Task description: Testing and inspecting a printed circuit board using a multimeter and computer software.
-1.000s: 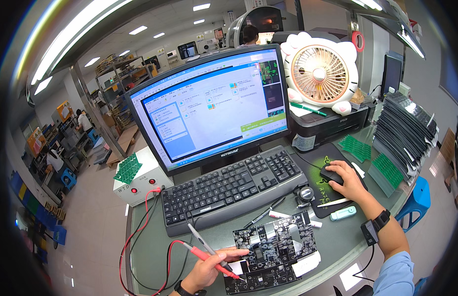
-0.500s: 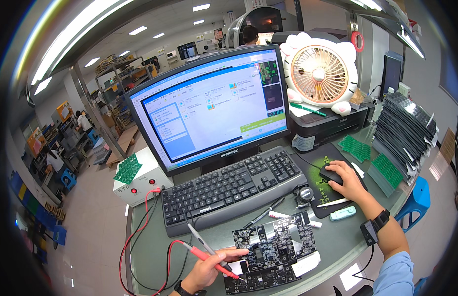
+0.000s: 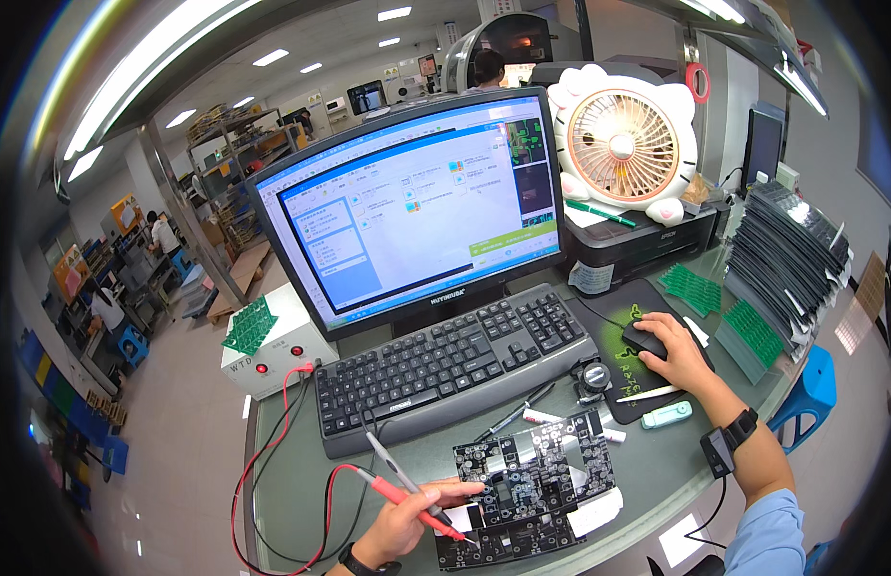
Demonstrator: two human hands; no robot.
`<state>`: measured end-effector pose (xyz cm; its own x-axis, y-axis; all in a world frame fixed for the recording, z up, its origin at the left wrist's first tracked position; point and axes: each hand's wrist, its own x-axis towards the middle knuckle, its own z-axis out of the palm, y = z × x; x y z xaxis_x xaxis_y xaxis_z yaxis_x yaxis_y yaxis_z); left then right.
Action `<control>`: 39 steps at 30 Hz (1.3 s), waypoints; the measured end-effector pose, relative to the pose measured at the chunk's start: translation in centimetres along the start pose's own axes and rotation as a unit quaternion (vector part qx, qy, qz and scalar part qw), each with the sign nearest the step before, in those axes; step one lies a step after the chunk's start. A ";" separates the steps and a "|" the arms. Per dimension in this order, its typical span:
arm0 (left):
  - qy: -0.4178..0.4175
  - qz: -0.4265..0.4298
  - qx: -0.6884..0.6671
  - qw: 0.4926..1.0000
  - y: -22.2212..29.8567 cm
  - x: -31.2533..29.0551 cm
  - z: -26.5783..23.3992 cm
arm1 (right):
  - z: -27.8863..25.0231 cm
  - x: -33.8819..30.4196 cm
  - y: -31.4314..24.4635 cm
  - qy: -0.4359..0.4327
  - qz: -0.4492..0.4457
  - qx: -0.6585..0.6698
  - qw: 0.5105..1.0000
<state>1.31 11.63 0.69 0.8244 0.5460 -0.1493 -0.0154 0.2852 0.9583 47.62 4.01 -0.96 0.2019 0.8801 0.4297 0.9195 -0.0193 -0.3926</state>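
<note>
My left hand [image 3: 407, 523] is closed around a red test probe [image 3: 390, 491] and a slim grey pen-like tool [image 3: 393, 463]. The red probe's tip points down at the lower black circuit board [image 3: 532, 540]. An upper black circuit board [image 3: 537, 477] with cut-outs overlaps that one, and my left fingers reach its left edge. Over on the mouse pad [image 3: 618, 370], my right hand [image 3: 684, 357] is closed over a black computer mouse [image 3: 641, 340]. The monitor [image 3: 417, 211] shows a window with file icons.
A black keyboard [image 3: 455, 370] lies below the monitor. A white box [image 3: 282, 346] with red sockets feeds the probe leads. Pens [image 3: 516, 413] and a mint-green gadget [image 3: 666, 415] lie nearby. Green circuit boards [image 3: 750, 334], a black board stack [image 3: 789, 259], a printer [image 3: 647, 252] and a fan [image 3: 620, 146] stand right.
</note>
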 end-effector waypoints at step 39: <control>-0.014 -0.001 -0.008 1.000 0.2 0.0 -0.2 | 0.0 0.1 -0.3 -0.001 -0.026 0.033 0.999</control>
<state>1.25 11.83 0.79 0.8395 0.5238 -0.1444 -0.0227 0.2993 0.9539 47.39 4.12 -0.79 0.1530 0.8803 0.4490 0.9043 0.0585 -0.4228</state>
